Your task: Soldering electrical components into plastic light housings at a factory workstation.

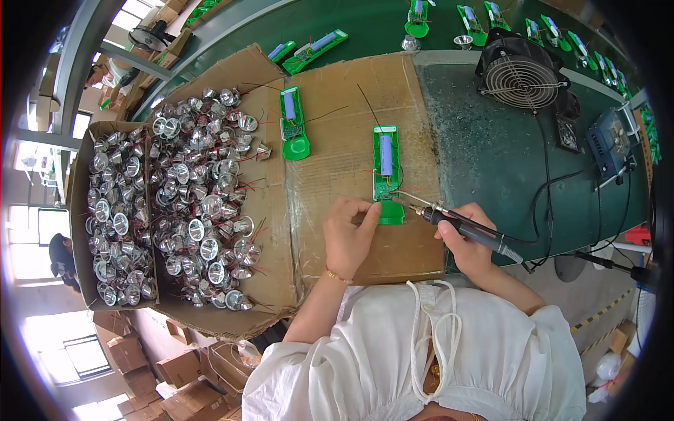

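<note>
My right hand (469,235) grips a soldering iron (469,227) with a black handle and a thin metal tube along it. Its tip reaches the small circuit board (383,191) in an open green housing (391,215). A purple cylindrical battery (386,156) lies in that housing above the board, and thin wires stick out. At the housing's left edge, my left hand (349,231) has thumb and forefinger pinched close to the board; whatever is between them is too small to make out. A second green housing (296,146) with a battery lies to the upper left.
A cardboard sheet (337,105) lies under the work. Many silver reflector cups (209,248) with red wires fill the cardboard at left. On the green bench stand a black fan (521,78) and a blue box-shaped unit (609,144) with cables. More green housings (418,19) line the far side.
</note>
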Action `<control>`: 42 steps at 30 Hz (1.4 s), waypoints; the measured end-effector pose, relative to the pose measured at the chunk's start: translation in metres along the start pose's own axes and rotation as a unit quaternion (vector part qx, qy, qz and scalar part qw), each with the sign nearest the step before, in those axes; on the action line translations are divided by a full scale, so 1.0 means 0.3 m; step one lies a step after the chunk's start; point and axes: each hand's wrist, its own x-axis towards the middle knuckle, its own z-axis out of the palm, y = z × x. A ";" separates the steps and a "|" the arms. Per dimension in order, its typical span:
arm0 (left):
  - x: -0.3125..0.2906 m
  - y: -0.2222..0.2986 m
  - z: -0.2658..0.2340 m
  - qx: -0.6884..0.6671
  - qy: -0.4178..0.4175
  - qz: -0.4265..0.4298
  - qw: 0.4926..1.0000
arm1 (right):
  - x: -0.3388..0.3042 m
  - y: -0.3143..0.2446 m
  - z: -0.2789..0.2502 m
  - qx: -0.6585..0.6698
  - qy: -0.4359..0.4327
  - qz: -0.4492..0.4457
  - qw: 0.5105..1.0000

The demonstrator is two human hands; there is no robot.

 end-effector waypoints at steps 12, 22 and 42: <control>0.012 -0.015 0.009 0.018 -0.013 0.014 1.000 | 0.000 0.000 0.004 -0.014 -0.009 0.005 1.000; 0.020 -0.030 0.004 0.022 -0.017 0.018 0.999 | 0.008 -0.014 0.008 0.023 0.026 0.028 0.999; 0.037 -0.038 -0.006 -0.008 -0.063 -0.035 0.997 | 0.025 -0.012 0.014 0.049 0.033 0.072 0.996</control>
